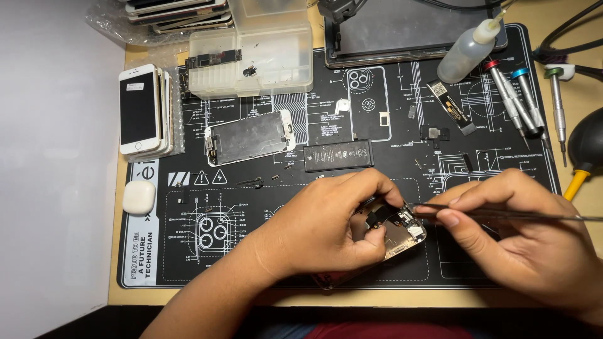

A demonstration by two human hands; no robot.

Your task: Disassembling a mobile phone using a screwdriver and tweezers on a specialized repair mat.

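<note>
My left hand [326, 220] grips an opened phone body [392, 235] on the black repair mat [188, 251], fingers curled over its top edge. My right hand [521, 232] holds thin metal tweezers [502, 215], their tips touching small parts inside the phone's upper corner. A detached screen panel [250, 137] lies face down further back, with a black battery [338, 155] beside it.
A stack of white phones [143, 110] stands at the mat's left, a white earbud case [139, 197] below it. A clear plastic parts box [251, 53], a squeeze bottle [468, 50], several screwdrivers [521, 100], a flex cable [452, 108] and a black air blower [587, 147] sit behind.
</note>
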